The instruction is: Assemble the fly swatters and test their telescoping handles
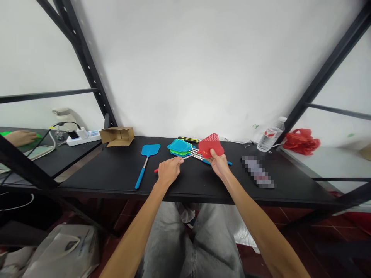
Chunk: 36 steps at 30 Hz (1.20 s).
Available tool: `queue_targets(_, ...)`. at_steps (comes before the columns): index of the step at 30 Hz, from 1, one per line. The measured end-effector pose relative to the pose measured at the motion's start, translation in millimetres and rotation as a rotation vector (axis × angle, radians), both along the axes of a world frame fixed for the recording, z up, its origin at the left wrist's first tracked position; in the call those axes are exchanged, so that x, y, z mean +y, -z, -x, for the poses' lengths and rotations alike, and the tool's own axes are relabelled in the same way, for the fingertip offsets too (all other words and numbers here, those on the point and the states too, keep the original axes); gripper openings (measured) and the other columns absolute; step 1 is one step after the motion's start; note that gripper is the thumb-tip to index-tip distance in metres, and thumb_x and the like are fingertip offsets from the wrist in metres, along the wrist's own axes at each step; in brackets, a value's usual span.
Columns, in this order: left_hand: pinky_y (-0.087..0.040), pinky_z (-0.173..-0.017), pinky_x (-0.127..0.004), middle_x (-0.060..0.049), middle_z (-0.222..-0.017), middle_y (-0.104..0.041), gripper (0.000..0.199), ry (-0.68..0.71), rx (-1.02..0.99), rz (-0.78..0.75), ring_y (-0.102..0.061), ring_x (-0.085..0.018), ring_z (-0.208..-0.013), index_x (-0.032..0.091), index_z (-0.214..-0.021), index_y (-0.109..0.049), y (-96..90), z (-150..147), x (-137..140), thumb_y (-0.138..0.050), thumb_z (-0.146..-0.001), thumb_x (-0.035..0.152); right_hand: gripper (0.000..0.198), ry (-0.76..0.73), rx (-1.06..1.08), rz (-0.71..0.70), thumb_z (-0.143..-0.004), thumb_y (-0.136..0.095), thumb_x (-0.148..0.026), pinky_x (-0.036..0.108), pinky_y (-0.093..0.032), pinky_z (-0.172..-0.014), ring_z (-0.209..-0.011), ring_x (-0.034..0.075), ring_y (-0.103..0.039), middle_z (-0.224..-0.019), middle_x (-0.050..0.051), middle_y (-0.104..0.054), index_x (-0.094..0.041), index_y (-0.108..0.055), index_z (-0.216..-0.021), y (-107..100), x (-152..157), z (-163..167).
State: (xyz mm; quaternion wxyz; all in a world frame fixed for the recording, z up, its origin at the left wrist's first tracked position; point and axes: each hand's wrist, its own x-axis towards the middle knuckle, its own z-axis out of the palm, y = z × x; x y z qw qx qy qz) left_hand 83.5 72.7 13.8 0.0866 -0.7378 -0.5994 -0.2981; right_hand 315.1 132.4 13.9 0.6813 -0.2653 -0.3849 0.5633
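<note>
Both my hands hold a red fly swatter (209, 144) above the black table. My left hand (169, 170) is closed around its thin metal shaft, with the red handle end sticking out to the left. My right hand (219, 161) pinches the lower edge of the red mesh head, thumb on its face. Behind and below it lies a pile of fly swatters (180, 146) with blue and green heads, metal shafts and blue handles, partly hidden by my right hand. To the left a single blue fly swatter (150, 149) lies flat, handle toward me.
An open cardboard box (117, 136) stands at the back left, beside a white power strip (89, 137). A yellow-black tool (188, 139) lies near the wall. Rightward are a phone (257, 172), a water bottle (271, 136) and a red plastic bag (301, 141). Another person's hand (21, 138) shows far left.
</note>
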Motion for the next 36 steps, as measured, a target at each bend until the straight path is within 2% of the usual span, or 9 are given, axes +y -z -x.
queue_targets(13, -0.033, -0.063, -0.027, -0.005, -0.090, -0.072, 0.031, 0.038, -0.111, 0.046, -0.066, -0.020, -0.083, 0.025, -0.097, -0.068, -4.4, -11, 2, -0.039, -0.099, 0.036, 0.041, -0.150, -0.132, 0.023, -0.067, -0.083, -0.048, 0.028, -0.060, -0.066, -0.072, 0.018, -0.073, -0.089, 0.004, -0.077, -0.020, -0.069, -0.094, 11, -8, 25)
queue_targets(15, -0.036, -0.064, -0.026, -0.005, -0.081, -0.070, 0.033, 0.101, -0.267, 0.034, -0.064, -0.018, -0.076, 0.023, -0.093, -0.068, -10.3, -18, 7, -0.040, -0.099, 0.039, 0.045, -0.227, -0.250, -0.010, -0.071, -0.079, -0.051, 0.028, -0.059, -0.070, -0.076, 0.018, -0.073, -0.094, 0.007, -0.077, -0.019, -0.070, -0.102, 13, -8, 25)
queue_targets(18, -0.041, -0.064, -0.025, -0.003, -0.072, -0.064, 0.041, 0.215, -0.761, -0.029, -0.059, -0.014, -0.065, 0.019, -0.088, -0.065, -20.4, -37, 20, -0.037, -0.098, 0.046, 0.052, -0.287, -0.380, -0.087, -0.080, -0.070, -0.054, 0.032, -0.057, -0.080, -0.092, 0.021, -0.072, -0.111, 0.009, -0.073, -0.023, -0.066, -0.121, 14, -11, 24)
queue_targets(21, -0.046, -0.067, -0.024, -0.004, -0.076, -0.065, 0.044, 0.290, -1.267, -0.074, -0.061, -0.014, -0.071, 0.016, -0.082, -0.063, -24.4, -60, 36, -0.041, -0.094, 0.052, 0.052, -0.327, -0.491, -0.163, -0.086, -0.061, -0.058, 0.037, -0.056, -0.083, -0.097, 0.024, -0.070, -0.112, 0.008, -0.072, -0.025, -0.064, -0.126, 14, -16, 31)
queue_targets(23, -0.048, -0.070, -0.025, -0.006, -0.082, -0.067, 0.044, 0.302, -1.400, -0.049, -0.063, -0.016, -0.078, 0.016, -0.082, -0.065, -22.3, -69, 42, -0.045, -0.093, 0.053, 0.050, -0.304, -0.582, -0.237, -0.087, -0.059, -0.058, 0.039, -0.055, -0.081, -0.093, 0.025, -0.069, -0.106, 0.007, -0.073, -0.025, -0.066, -0.124, 14, -19, 38)
queue_targets(25, -0.049, -0.074, -0.027, -0.007, -0.089, -0.070, 0.044, 0.320, -1.357, -0.001, -0.064, -0.017, -0.083, 0.015, -0.087, -0.068, -19.0, -66, 44, -0.045, -0.093, 0.052, 0.047, -0.217, -0.691, -0.315, -0.088, -0.058, -0.057, 0.038, -0.054, -0.078, -0.086, 0.024, -0.068, -0.097, 0.005, -0.073, -0.025, -0.068, -0.120, 13, -20, 43)
queue_targets(28, -0.049, -0.084, -0.031, -0.008, -0.097, -0.072, 0.041, 0.269, -1.080, 0.051, -0.066, -0.021, -0.090, 0.015, -0.099, -0.071, -18.5, -38, 37, -0.045, -0.094, 0.047, 0.044, -0.026, -0.878, -0.349, -0.093, -0.050, -0.054, 0.035, -0.051, -0.071, -0.075, 0.022, -0.064, -0.090, 0.005, -0.071, -0.022, -0.071, -0.115, 9, -14, 40)
queue_targets(32, -0.046, -0.091, -0.039, -0.012, -0.108, -0.069, 0.037, -0.111, -0.505, 0.055, -0.063, -0.027, -0.101, 0.017, -0.116, -0.068, -24.6, 29, 13, -0.051, -0.090, 0.038, 0.041, 0.301, -1.306, -0.408, -0.100, -0.039, -0.039, 0.035, -0.045, -0.077, -0.082, 0.023, -0.060, -0.091, 0.010, -0.067, -0.019, -0.073, -0.112, 0, 2, 16)
queue_targets(36, -0.044, -0.090, -0.051, -0.017, -0.116, -0.062, 0.047, -0.530, -0.042, 0.077, -0.055, -0.038, -0.111, 0.018, -0.122, -0.063, -21.3, 83, -16, -0.053, -0.087, 0.046, 0.038, 0.426, -1.689, -0.372, -0.101, -0.038, -0.032, 0.033, -0.038, -0.079, -0.088, 0.024, -0.055, -0.092, 0.010, -0.064, -0.025, -0.073, -0.112, -4, 12, -7)
